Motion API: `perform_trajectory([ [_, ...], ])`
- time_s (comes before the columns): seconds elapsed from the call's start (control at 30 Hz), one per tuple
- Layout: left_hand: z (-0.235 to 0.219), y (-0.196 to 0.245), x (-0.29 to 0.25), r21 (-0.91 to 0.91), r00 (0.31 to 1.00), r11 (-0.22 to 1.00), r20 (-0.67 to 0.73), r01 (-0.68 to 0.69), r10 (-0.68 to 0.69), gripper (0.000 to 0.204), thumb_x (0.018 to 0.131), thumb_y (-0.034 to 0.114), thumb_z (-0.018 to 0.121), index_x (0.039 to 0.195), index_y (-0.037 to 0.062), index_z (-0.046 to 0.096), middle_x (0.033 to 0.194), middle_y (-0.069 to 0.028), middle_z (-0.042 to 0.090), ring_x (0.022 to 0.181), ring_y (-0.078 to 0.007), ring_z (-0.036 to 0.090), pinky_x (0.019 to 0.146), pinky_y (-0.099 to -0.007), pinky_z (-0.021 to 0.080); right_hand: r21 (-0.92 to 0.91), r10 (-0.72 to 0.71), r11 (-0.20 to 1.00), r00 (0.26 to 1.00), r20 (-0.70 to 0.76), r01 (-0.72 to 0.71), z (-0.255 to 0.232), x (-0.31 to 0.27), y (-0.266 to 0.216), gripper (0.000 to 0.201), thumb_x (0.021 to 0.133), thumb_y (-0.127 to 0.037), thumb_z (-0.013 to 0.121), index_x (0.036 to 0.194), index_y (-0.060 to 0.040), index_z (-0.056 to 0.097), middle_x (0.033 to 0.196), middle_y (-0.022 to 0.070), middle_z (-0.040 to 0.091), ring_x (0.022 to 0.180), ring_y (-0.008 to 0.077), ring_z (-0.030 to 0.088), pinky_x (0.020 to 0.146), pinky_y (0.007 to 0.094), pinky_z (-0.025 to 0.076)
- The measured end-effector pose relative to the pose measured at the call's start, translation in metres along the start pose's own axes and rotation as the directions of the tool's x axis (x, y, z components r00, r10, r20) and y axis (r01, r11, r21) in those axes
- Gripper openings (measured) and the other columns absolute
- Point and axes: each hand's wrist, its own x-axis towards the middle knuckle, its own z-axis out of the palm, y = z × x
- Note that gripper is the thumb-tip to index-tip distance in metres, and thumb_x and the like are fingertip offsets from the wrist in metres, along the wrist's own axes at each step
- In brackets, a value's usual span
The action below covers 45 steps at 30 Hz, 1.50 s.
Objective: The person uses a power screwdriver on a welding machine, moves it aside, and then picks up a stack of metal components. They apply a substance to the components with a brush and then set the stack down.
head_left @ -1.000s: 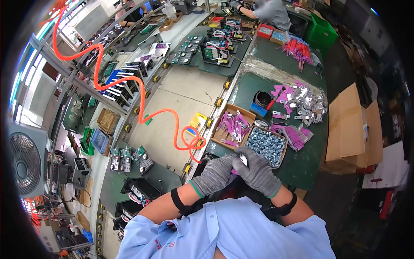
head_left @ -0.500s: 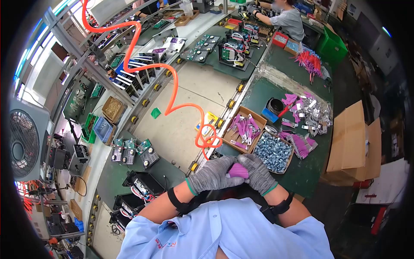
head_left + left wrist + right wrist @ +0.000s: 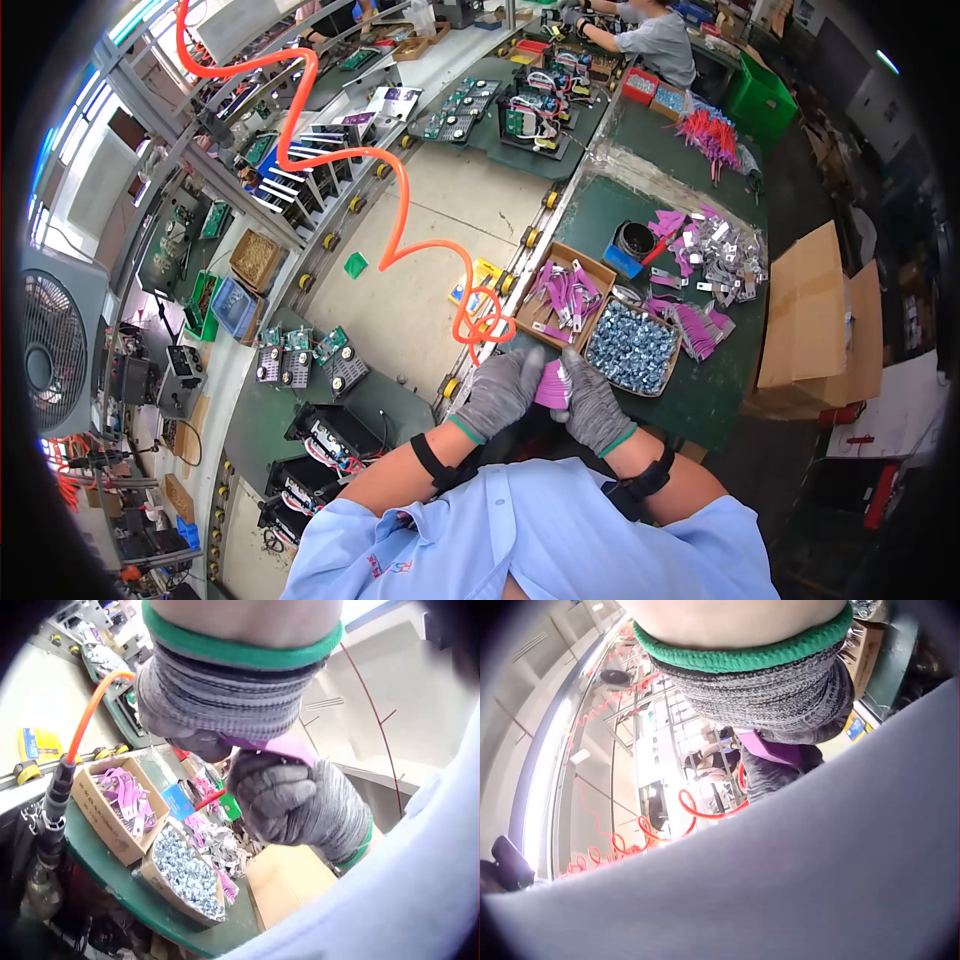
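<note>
Both hands wear grey knit gloves with green cuffs and meet close in front of the body. Between them is a fanned stack of purple-coated metal strips (image 3: 552, 388). The right hand (image 3: 596, 404) grips the stack from its right side, its fingers curled in the left wrist view. On the other side, the left hand (image 3: 498, 394) holds the stack's left edge with bent fingers. In the right wrist view the purple strips (image 3: 776, 751) show between the gloves, most of them hidden by the right hand.
Just beyond the hands stand a cardboard box (image 3: 528, 335) of purple strips and a box of metal screws (image 3: 632, 348). More strips (image 3: 700, 328) lie on the green table (image 3: 690, 400). An orange coiled hose (image 3: 400, 200) hangs at the left, above the conveyor. A large carton (image 3: 800, 320) stands right.
The hands were clasped closely round the strips; now they are slightly apart, with the fanned purple stack showing upright between them. The head view has swung a little.
</note>
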Motion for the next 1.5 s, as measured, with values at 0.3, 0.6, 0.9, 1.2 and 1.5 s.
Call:
perform_trajectory([
  [0.3,0.012,-0.004,0.013,-0.591,0.977,0.777,0.115,0.215,-0.182,0.038,0.106,0.030,0.051,0.094,-0.0031,0.065,0.077,-0.0147,0.066,0.070,-0.0201,0.062,0.066,-0.0364,0.050,0.084,-0.053,0.996,0.938,0.343,0.026,-0.021,0.001,-0.020,0.026,0.101,-0.034,0.060,0.111,-0.0104,0.064,0.092,0.0013,0.065,0.079,0.0127,0.062,0.058,0.0277,0.049],
  [0.6,0.030,-0.033,-0.001,-0.796,0.948,0.515,0.256,0.318,-0.188,0.035,0.102,0.034,0.060,0.096,-0.0004,0.067,0.084,-0.0066,0.069,0.073,-0.0153,0.067,0.069,-0.0300,0.057,-0.024,-0.143,0.985,0.880,0.452,0.172,-0.012,-0.024,-0.031,0.028,0.099,-0.030,0.065,0.108,-0.0042,0.065,0.100,0.0021,0.065,0.097,0.0108,0.061,0.088,0.0285,0.051],
  [0.9,-0.056,-0.014,-0.083,-0.669,0.953,0.680,0.178,0.300,-0.246,0.031,0.107,0.028,0.048,0.112,0.0021,0.064,0.094,-0.0101,0.070,0.087,-0.0211,0.068,0.080,-0.0355,0.056,-0.432,0.204,0.895,0.760,0.617,0.111,0.057,-0.033,-0.040,0.039,0.101,-0.036,0.062,0.114,0.0002,0.066,0.100,0.0031,0.067,0.092,0.0097,0.062,0.082,0.0266,0.053],
  [1.2,-0.055,-0.088,-0.187,-0.590,0.577,0.796,-0.699,-0.134,-0.422,0.041,0.106,0.040,0.050,0.105,0.0023,0.066,0.083,-0.0087,0.065,0.078,-0.0180,0.062,0.074,-0.0365,0.052,-0.501,0.305,0.850,0.619,0.724,0.166,0.183,-0.032,0.042,0.048,0.094,-0.041,0.069,0.116,0.0011,0.060,0.099,0.0059,0.065,0.090,0.0128,0.062,0.075,0.0274,0.050],
  [1.5,-0.094,-0.121,-0.305,-0.820,0.149,0.087,-0.205,-0.566,-0.967,0.034,0.100,0.035,0.063,0.104,0.0020,0.070,0.091,-0.0067,0.071,0.079,-0.0146,0.067,0.073,-0.0294,0.057,-0.664,0.614,0.662,0.257,0.746,0.347,0.310,-0.055,0.135,0.051,0.091,-0.047,0.071,0.104,0.0020,0.064,0.090,0.0054,0.066,0.082,0.0129,0.063,0.073,0.0284,0.051],
])
